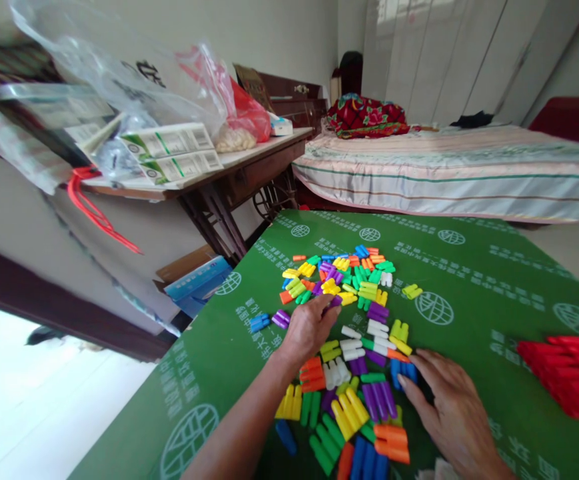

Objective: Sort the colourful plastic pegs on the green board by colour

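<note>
Many colourful plastic pieces, like pen caps joined side by side in short rows, lie scattered across the green table (239, 373). My left hand (309, 327) reaches over the middle of the spread, fingers pinched on a purple cap piece (336, 302). At the right edge of the spread, my right hand (444, 400) has its thumb and fingertips around a blue cap piece (402, 373) resting on the table. Close by lie an orange cap piece (392, 443), a yellow cap piece (350, 412) and a purple cap piece (379, 400).
Stacked red cap pieces (569, 373) sit at the right. On the left, a side table (269, 150) carries boxes (174, 150) and plastic bags (249, 110), with a red cord (97, 213) hanging down. Behind the green table is a bed (444, 173); a blue box (197, 287) stands below.
</note>
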Motion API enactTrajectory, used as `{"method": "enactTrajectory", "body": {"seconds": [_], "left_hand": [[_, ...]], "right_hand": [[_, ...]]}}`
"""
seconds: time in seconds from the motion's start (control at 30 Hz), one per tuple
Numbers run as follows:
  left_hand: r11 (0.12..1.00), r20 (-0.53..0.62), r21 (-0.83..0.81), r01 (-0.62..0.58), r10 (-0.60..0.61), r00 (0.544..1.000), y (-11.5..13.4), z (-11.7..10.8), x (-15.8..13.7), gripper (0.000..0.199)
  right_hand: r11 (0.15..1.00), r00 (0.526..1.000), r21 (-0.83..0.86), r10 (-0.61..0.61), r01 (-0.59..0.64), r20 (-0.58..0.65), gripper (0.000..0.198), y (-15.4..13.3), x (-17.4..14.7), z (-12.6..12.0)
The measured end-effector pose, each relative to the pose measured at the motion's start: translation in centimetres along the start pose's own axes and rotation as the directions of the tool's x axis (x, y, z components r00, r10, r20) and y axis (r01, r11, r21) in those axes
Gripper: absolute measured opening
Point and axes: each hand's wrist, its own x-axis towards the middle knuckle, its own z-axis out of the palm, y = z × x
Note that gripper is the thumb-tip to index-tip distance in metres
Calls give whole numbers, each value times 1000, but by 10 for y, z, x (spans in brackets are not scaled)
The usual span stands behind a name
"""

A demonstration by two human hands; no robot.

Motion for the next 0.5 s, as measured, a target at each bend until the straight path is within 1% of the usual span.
{"method": "enactTrajectory", "body": {"seconds": [0.17, 0.27, 0.37, 0.5], "left_hand": [[996, -4, -80, 35, -36, 999, -11, 3, 3, 33], [992, -27, -119, 34, -38, 999, -14, 4, 4, 38], [993, -59, -118, 30, -37, 998, -16, 0, 5, 35], [996, -98, -72, 50, -57, 994, -21, -13, 5, 29]], "right_hand": [[1000, 1000, -7, 1, -1, 11, 39, 1, 0, -2], [1000, 1000, -6, 0, 0, 19, 40, 1, 0, -3], [1000, 999, -9, 11, -11, 47, 41, 1, 0, -4], [1000, 999, -8, 7, -7, 33, 42, 1, 0, -4]]}}
